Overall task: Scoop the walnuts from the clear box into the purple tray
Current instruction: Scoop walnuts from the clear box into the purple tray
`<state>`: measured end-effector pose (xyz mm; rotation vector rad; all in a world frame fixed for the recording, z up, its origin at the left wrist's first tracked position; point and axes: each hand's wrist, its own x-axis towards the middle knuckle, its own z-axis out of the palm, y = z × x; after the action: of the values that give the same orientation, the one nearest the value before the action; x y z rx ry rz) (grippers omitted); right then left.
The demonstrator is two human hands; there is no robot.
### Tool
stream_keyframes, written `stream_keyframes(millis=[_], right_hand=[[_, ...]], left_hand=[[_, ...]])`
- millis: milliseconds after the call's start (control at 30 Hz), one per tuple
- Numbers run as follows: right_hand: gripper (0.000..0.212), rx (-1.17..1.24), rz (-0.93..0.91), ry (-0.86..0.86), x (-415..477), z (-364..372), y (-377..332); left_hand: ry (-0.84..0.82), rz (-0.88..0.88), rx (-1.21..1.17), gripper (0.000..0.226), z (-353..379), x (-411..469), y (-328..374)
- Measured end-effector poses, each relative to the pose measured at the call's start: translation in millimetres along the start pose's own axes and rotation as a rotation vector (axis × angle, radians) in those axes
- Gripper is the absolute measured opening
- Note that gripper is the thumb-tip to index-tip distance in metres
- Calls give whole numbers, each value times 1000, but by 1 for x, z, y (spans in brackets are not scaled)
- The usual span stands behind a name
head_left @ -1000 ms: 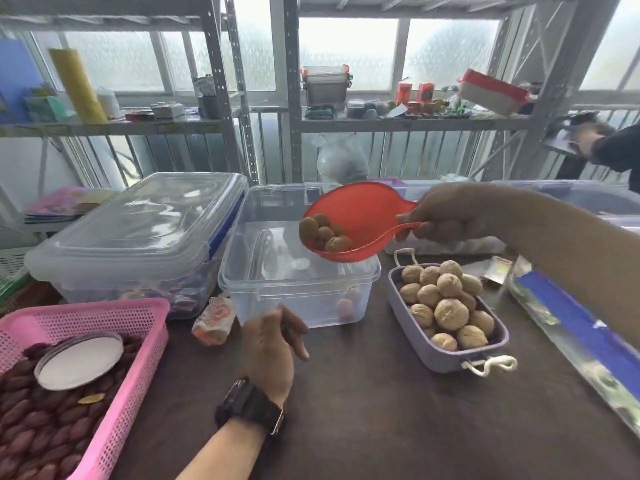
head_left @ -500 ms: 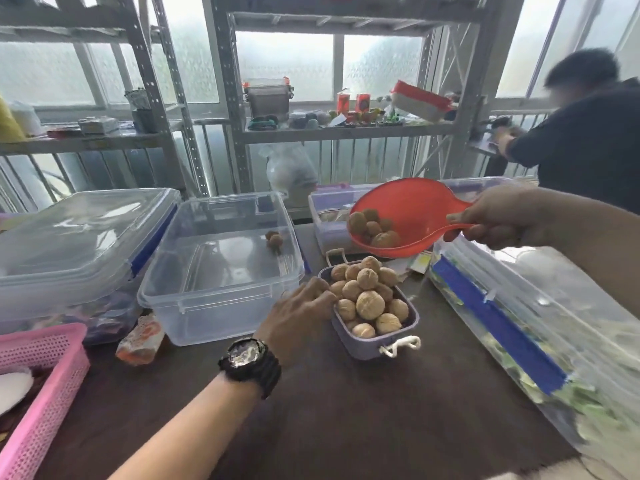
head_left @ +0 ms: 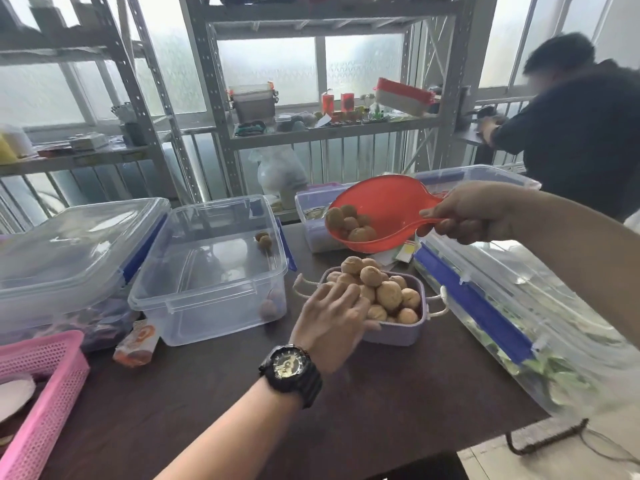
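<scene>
My right hand grips the handle of a red scoop that carries several walnuts and hangs just above and behind the purple tray. The tray is heaped with walnuts. My left hand, wearing a black watch, rests on the tray's near left corner with fingers spread over the nuts. The clear box stands to the left of the tray, lid off, with two walnuts left at its far right side.
A lidded clear box stands at the far left and a pink basket at the near left. A long clear box with a blue strip lies on the right. A small packet lies by the clear box. A person stands at the back right.
The scoop with walnuts has moved right, from over the clear box to above the purple tray. My left hand has moved from the table in front of the box onto the tray's corner.
</scene>
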<state>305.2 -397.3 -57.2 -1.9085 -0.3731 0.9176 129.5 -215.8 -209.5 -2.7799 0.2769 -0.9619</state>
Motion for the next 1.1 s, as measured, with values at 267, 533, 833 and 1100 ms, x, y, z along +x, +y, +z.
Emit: stream_keyframes(millis=[267,533,833,1100], right_hand=[[38,38,-5,-3,-16,13,3],[39,36,-27,-16,-31,22,3],[36,25,-49,61,-50,22,11],[35,-30,-26,216,-50,16,23]], left_hand=[[-14,-95,-100,33,-13,4,25],[-140,35,-173,16,-20,-29,-24],[-69,-233,-183,17,-22,-19,35],[-29,-318,-130,20,-21,6,75]])
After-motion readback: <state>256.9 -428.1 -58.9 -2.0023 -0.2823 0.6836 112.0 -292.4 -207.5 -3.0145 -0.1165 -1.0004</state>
